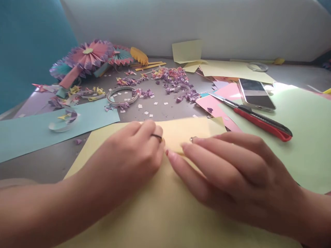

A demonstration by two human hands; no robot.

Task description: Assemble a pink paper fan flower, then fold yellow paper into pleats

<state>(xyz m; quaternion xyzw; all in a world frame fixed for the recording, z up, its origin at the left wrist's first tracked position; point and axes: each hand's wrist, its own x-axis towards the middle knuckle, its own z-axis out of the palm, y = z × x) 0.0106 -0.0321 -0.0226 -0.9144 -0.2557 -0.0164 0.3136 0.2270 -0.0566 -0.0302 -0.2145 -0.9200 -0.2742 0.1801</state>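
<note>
A large sheet of yellow paper lies in front of me, its far edge turned over toward me as a folded flap. My left hand is closed on the paper at the fold, fingers curled under, with a dark ring on one finger; its fingertips are hidden. Across from it, my right hand rests with fingers stretched out over the flap, thumb tip close to the left knuckles. One right finger wears a small ring.
Right of the hands, a red utility knife with its blade out and a phone lie on coloured paper. A tape roll, many paper scraps and folded paper rosettes lie beyond. Blue paper is at left.
</note>
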